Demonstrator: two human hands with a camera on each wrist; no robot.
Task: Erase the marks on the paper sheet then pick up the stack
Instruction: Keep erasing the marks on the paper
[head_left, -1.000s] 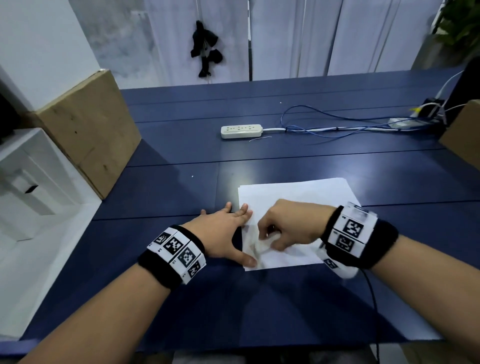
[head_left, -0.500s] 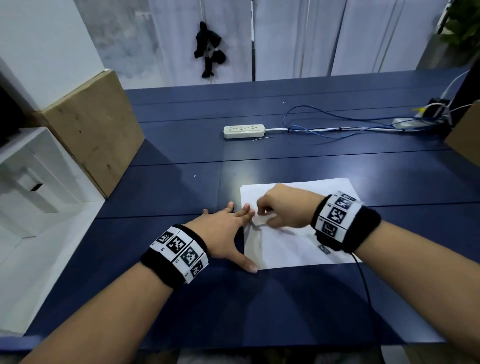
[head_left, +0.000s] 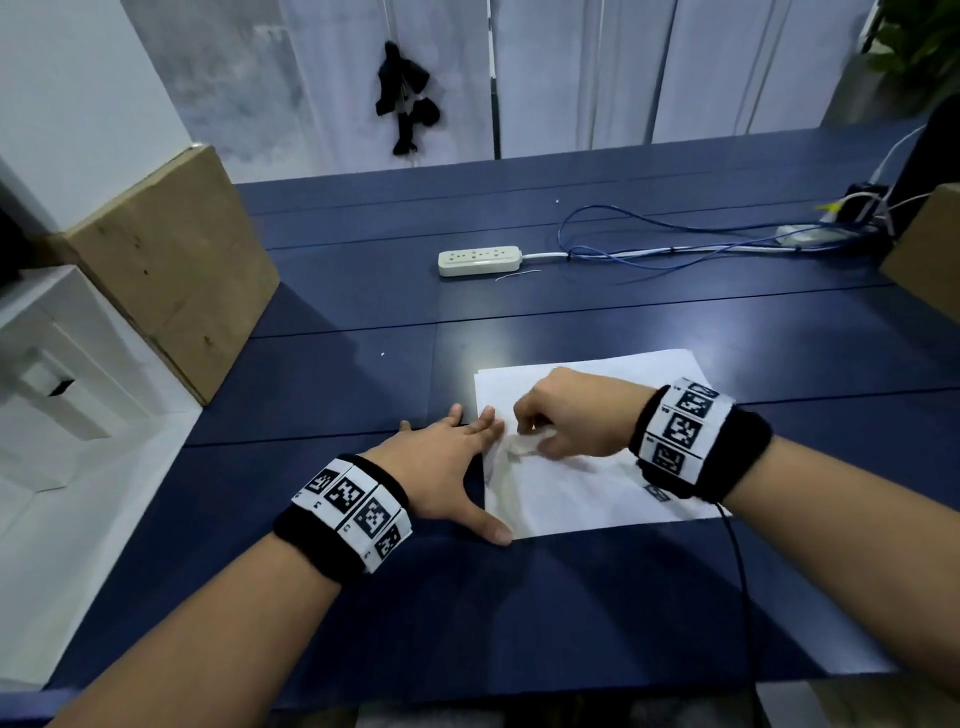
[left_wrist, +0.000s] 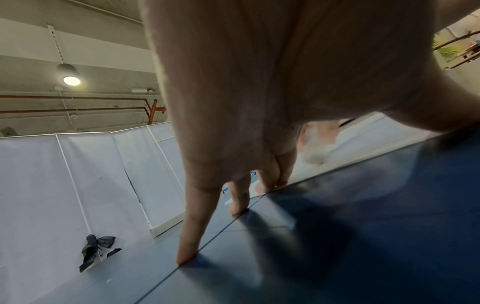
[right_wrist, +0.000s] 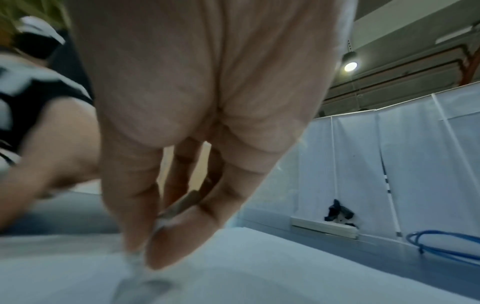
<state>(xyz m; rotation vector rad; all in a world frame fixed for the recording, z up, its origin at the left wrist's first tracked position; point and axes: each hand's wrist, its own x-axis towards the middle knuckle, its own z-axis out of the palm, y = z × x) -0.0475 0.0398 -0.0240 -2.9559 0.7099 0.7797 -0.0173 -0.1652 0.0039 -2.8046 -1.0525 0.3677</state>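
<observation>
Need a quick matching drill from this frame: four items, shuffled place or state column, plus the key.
1. left hand
2. right hand
3. power strip
4. cardboard box

A. far side of the table, cable running right
B. fingers straight, flat on the paper stack's left edge
C. leaning at the table's left edge
D. pinching a small white eraser on the paper

Pairs: 1-B, 2-D, 3-A, 4-C

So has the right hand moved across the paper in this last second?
Yes. The right hand has slid from the paper's near-left corner toward its far edge, then slightly back.
</observation>
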